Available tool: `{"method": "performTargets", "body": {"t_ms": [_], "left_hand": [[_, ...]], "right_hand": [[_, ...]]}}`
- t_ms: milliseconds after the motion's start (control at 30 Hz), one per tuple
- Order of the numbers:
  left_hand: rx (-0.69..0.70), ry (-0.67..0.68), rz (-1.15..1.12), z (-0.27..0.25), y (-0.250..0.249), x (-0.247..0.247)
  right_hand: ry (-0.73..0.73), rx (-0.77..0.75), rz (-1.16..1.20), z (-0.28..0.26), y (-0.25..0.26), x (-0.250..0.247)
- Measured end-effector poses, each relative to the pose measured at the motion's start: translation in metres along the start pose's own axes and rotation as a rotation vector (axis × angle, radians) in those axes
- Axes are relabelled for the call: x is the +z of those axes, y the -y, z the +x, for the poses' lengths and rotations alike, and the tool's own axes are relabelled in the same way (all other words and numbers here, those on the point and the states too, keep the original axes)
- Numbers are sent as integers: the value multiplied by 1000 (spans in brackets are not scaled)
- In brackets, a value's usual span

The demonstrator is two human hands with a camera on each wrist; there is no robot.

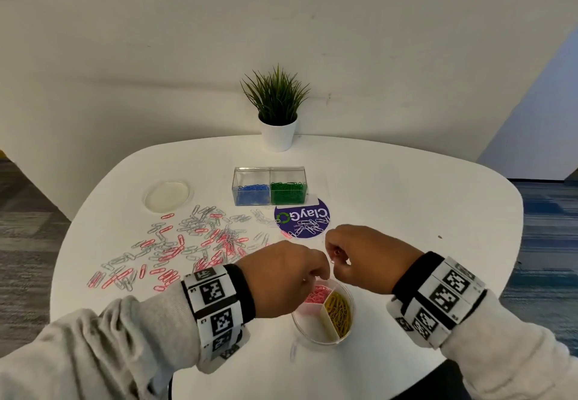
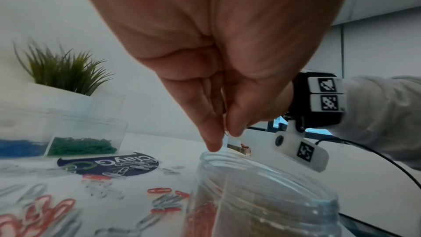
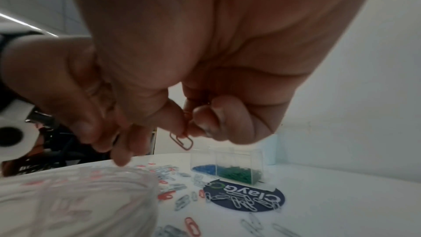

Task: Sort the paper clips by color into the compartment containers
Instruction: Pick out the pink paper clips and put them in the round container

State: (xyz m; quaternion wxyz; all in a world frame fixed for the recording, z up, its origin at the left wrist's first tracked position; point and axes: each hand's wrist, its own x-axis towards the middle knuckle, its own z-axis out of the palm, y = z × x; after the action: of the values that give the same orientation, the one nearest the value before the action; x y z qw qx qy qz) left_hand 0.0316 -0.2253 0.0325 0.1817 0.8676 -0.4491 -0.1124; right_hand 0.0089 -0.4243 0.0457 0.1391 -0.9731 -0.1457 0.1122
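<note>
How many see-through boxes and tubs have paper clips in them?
2. The rectangular box near the plant holds blue and green; the round tub under the hands holds pink and yellow.

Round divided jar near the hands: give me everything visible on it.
The round jar looks like clear plastic, lidless, upright on the white table at its near edge. A white divider splits it: pink clips in the left compartment, yellow clips in the right. The left hand hovers over the pink side; whether it touches the rim is unclear.
</note>
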Motion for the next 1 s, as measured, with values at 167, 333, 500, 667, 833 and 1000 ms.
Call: {"method": "performTargets", "body": {"t_ms": [167, 333, 500, 667, 833, 1000], "left_hand": [[-112, -83, 4, -3, 11, 1], [-281, 12, -73, -11, 16, 15], [-311, 18, -106, -12, 16, 19], [-298, 95, -148, -20, 13, 18], [-314, 50, 17, -7, 37, 22], [-330, 85, 150, 11, 46, 36]], "right_hand": [[10, -52, -11, -3, 8, 13], [7, -127, -8, -2, 16, 25], [-19, -120, 44, -7, 14, 23], [-100, 38, 117, -1, -15, 22], [44, 135, 35, 20, -27, 41], [62, 156, -8, 38, -22, 55]]}}
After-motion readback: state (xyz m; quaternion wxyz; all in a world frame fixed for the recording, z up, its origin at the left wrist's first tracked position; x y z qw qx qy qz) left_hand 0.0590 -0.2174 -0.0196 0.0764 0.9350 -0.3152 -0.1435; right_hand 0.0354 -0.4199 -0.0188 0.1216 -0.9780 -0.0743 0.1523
